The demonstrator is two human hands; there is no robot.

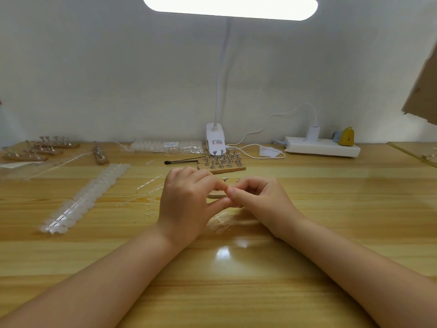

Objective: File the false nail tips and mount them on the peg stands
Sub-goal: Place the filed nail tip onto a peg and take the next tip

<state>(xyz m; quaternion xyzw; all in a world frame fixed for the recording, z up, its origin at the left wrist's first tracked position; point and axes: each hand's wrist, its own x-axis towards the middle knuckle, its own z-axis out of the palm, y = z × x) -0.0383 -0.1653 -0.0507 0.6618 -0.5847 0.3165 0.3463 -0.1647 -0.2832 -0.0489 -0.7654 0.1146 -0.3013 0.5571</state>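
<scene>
Where hands (189, 200) meet, lamp-clip label (217, 141) (print unreadable), peg stands (222, 162) behind

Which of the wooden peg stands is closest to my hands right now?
The peg stand lying right behind the left hand and right hand, mostly hidden by them; the other stands sit farther back.

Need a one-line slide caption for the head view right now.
Both hands, left and right, meet fingertip to fingertip above a wooden peg stand.

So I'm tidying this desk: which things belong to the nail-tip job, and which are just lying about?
Job: nail tip strip; peg stands; spare stands; bagged tips; left hand and right hand, fingertips meeting.
Lying about: lamp; power strip; brush.
</scene>
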